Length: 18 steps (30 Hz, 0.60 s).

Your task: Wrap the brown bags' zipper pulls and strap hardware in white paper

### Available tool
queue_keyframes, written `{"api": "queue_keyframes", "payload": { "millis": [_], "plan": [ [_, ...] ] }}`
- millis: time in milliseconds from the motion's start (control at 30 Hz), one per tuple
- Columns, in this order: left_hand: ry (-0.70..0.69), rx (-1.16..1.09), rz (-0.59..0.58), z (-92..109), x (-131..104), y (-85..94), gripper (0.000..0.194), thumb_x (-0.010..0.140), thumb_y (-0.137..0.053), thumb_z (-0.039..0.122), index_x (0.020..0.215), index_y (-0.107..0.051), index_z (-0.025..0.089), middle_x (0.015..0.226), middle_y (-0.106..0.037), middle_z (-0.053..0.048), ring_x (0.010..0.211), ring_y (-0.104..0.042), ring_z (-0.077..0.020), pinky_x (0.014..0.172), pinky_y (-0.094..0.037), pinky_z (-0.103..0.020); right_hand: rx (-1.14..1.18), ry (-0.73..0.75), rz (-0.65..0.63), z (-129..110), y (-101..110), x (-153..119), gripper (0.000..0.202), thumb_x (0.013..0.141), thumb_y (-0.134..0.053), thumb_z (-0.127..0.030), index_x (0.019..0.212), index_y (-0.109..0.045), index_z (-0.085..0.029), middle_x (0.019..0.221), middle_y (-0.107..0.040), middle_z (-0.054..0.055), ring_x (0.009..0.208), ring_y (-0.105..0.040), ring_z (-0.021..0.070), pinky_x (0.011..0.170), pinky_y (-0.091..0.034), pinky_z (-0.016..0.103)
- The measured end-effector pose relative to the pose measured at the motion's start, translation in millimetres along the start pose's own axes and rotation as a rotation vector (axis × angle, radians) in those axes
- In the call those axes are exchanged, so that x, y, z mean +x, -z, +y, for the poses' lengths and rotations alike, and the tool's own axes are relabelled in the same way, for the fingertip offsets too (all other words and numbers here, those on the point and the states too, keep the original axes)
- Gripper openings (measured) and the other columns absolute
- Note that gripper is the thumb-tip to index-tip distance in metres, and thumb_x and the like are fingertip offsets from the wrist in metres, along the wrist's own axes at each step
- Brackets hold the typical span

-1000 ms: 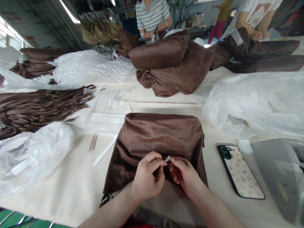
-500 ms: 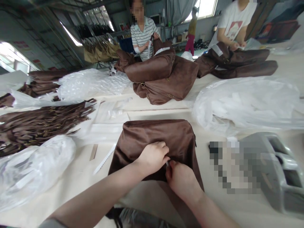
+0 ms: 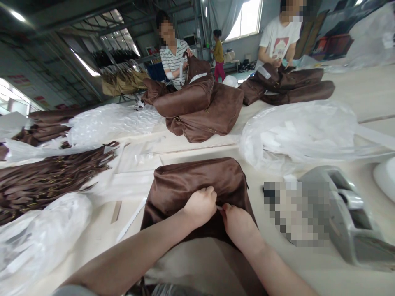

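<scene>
Right hand (image 3: 237, 222): thumb and fingertips pinched on a small pale piece (image 3: 219, 208). Left hand (image 3: 200, 205): fingers curled against the other end of that piece; the hand hides its grip, so whether it is clamped cannot be told. The hands are close together over a brown leather-look bag (image 3: 191, 174), which lies on the pale-topped table (image 3: 101, 234) directly before the person.

Handling, as judged: the bag appears soft and limp, of moderate weight, smooth enough to slide, not fragile but liable to crease or scuff. Best hold is flat-handed at both side edges. The pale piece appears light and easily dropped; fingertips only.

Left of the bag: a white toothed strip (image 3: 132, 220) and a bundle of brown straps (image 3: 46, 176). Right: a grey plastic housing (image 3: 342, 242), possibly a tape dispenser. Beyond: piled brown bags (image 3: 197, 100).

Markings: no brand found. The print on a co-worker's white T-shirt (image 3: 281, 43) and the reddish wall notices (image 3: 18, 79) are illegible.
</scene>
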State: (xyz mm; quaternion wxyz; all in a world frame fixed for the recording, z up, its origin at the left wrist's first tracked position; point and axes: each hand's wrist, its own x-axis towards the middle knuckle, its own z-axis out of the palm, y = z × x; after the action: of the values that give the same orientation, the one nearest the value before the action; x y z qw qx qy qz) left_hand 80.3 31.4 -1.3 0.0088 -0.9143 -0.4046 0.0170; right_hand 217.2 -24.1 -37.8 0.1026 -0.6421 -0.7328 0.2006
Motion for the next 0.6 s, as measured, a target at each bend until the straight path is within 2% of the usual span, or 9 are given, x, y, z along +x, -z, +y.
{"api": "queue_keyframes", "payload": {
  "millis": [167,333,467,600],
  "plan": [
    [0.009,-0.195,0.109,-8,-2,4.2,0.009,0.070,-0.056,0.014,0.077,-0.059,0.019,0.080,-0.057,-0.002,0.073,-0.056,-0.0156,0.069,-0.048,-0.027,0.008,-0.073,0.004,2,-1,9,0.031,0.096,-0.035,-0.024,0.085,-0.062,-0.015,0.079,-0.071,0.012,0.073,-0.069,0.0204,0.056,-0.042,0.025],
    [-0.041,-0.191,0.075,-7,-8,4.7,0.008,0.076,-0.055,0.018,0.083,-0.059,0.020,0.085,-0.056,-0.002,0.079,-0.055,-0.0163,0.074,-0.047,-0.028,0.003,-0.133,0.044,2,-4,13,0.033,0.096,-0.037,-0.028,0.081,-0.063,-0.014,0.079,-0.071,0.014,0.073,-0.069,0.0218,0.059,-0.043,0.026],
    [-0.006,-0.156,0.044,-7,-6,2.6,0.008,0.081,-0.059,0.026,0.085,-0.058,0.020,0.089,-0.056,-0.003,0.082,-0.056,-0.0173,0.076,-0.047,-0.029,-0.003,-0.129,0.042,2,-3,10,0.033,0.095,-0.037,-0.028,0.080,-0.064,-0.014,0.077,-0.070,0.014,0.072,-0.069,0.0229,0.057,-0.043,0.027],
    [0.052,-0.131,0.071,-3,-5,-2.4,0.011,0.082,-0.059,0.030,0.081,-0.056,0.019,0.088,-0.056,-0.003,0.081,-0.056,-0.0178,0.073,-0.048,-0.029,0.002,-0.101,0.051,1,-4,3,0.025,0.091,-0.044,-0.026,0.080,-0.064,-0.016,0.076,-0.070,0.011,0.071,-0.068,0.0229,0.057,-0.042,0.028]
  ]
}}
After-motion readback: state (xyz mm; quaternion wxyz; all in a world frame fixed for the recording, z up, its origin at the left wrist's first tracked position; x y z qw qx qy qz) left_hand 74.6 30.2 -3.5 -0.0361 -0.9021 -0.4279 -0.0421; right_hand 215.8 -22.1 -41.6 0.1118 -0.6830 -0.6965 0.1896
